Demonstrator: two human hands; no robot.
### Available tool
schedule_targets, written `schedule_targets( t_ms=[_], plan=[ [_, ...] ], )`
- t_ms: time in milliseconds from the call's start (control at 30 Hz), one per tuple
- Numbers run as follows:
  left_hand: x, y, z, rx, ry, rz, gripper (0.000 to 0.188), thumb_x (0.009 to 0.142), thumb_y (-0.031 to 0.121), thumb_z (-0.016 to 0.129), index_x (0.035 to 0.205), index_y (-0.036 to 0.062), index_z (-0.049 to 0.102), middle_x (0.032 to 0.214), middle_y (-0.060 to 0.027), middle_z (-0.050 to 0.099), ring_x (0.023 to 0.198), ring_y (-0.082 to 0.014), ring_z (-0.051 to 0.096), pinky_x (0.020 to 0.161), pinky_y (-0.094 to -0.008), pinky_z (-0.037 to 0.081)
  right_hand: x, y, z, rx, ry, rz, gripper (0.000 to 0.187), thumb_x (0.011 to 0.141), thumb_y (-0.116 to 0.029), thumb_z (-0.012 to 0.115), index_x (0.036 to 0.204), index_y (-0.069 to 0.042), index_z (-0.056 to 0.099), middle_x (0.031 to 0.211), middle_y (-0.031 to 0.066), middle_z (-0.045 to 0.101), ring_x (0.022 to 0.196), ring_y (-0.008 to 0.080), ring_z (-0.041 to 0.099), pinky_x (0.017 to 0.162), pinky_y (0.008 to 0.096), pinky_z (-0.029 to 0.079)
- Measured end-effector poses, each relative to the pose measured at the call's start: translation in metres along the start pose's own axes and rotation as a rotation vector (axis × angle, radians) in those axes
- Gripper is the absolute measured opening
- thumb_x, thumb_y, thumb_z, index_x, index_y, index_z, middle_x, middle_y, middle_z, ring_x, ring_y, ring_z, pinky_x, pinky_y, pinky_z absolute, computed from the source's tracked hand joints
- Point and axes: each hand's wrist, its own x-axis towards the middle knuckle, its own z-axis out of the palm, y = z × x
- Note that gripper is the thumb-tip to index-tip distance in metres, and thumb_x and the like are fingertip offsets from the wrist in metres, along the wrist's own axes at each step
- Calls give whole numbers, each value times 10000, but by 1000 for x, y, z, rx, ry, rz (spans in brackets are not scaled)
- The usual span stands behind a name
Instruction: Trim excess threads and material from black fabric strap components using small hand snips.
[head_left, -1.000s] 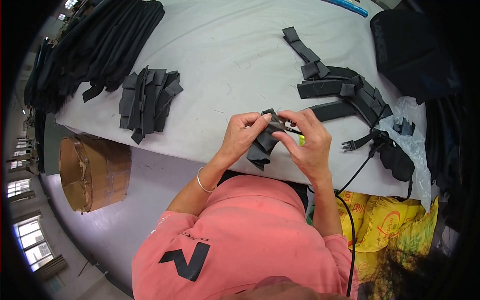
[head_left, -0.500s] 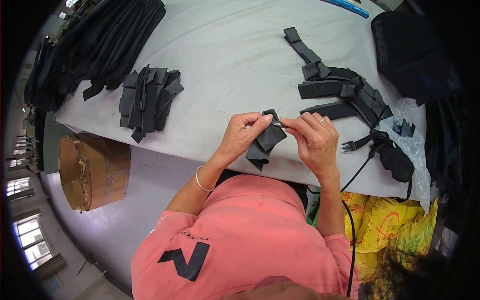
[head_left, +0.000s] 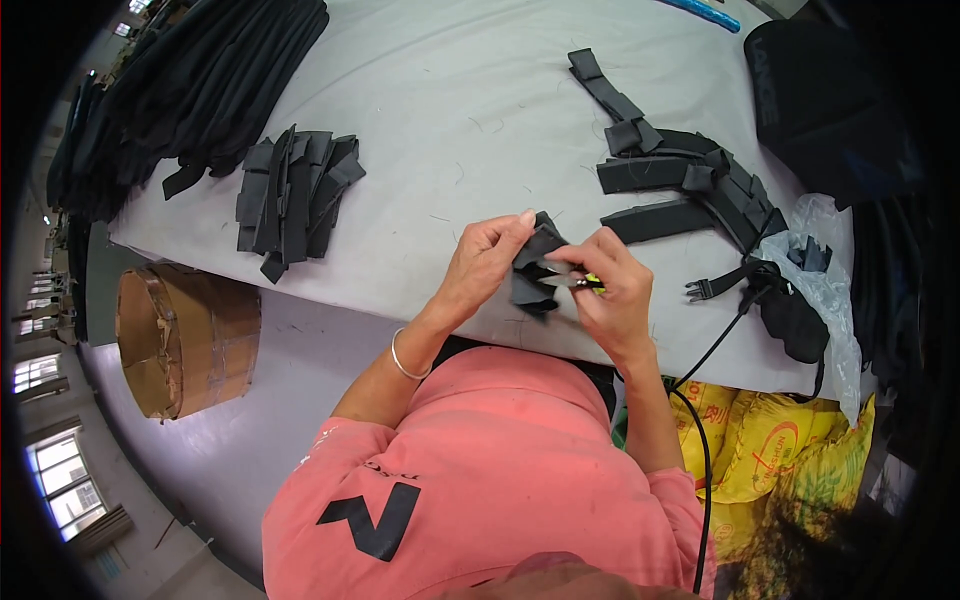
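Observation:
Just over the table's near edge, my left hand (head_left: pixel 484 262) pinches the upper end of a dark fabric strip (head_left: pixel 530 258), folded and hanging down. My right hand (head_left: pixel 615 290) is closed round small thread snips (head_left: pixel 566 281), whose metal blades point left across the strip; a bit of yellow shows at the grip. The fingers of my right hand are close to the strip; whether they touch it I cannot tell. To the left lies a pile of dark fabric strips (head_left: pixel 297 195). More dark strips (head_left: pixel 720 190) lie spread out at the right.
Black garments (head_left: pixel 215 85) are heaped at the far left. A cardboard box (head_left: pixel 215 345) stands on the floor at left. On the right are a black bag (head_left: pixel 820 105), a clear plastic bag (head_left: pixel 835 290), a black pouch with buckle strap (head_left: pixel 795 325) and yellow sacks (head_left: pixel 760 445). Loose threads dot the white table cover (head_left: pixel 420 130).
My right hand has shifted slightly left and down and turned, and the snips' blades now show. The fabric strip has swung and its lower end is blurred; my left hand still pinches it.

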Motion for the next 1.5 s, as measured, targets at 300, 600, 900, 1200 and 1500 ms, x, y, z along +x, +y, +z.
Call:
schedule_targets(
  t_ms=[300, 600, 900, 1200, 1500],
  plan=[
    [-13, 1, -1, 294, -325, 88, 706, 710, 183, 734, 1324, 79, 402, 1237, -102, 488, 1210, -249, 427, 1054, -365, 301, 4, 0, 11, 980, 221, 568, 106, 903, -144, 621, 860, -87, 544, 663, -65, 473, 525, 10, 411, 451, 170, 281],
    [-18, -5, -1, 408, -124, 196, 743, 750, 154, 703, 1393, 95, 335, 1358, -94, 347, 1247, -225, 399, 1033, -354, 325, 5, 10, 9, 1043, 325, 684, 85, 906, -116, 605, 898, -96, 523, 687, -59, 444, 533, 16, 425, 442, 172, 261],
    [-15, -22, 6, 79, -91, 17, 423, 832, 116, 663, 1197, 21, 472, 1067, -61, 527, 903, -95, 522, 805, -263, 445, 2, 19, 10, 1078, 314, 689, 89, 908, -121, 607, 904, -103, 520, 693, -61, 440, 538, 16, 429, 444, 174, 263],
    [0, -27, -16, -28, 282, 101, 141, 880, 116, 623, 825, -12, 602, 590, -29, 577, 516, -68, 512, 502, -213, 424, -3, 20, 10, 1069, 305, 671, 90, 915, -116, 596, 894, -105, 510, 645, -59, 419, 530, 21, 411, 445, 182, 251],
    [4, -20, -42, 9, 216, -113, 167, 899, 182, 622, 895, 15, 620, 683, -28, 615, 636, -78, 559, 600, -220, 455, -10, 23, 7, 1038, 186, 579, 90, 904, -134, 616, 891, -87, 541, 687, -38, 493, 561, 20, 425, 464, 182, 281]
  ],
)
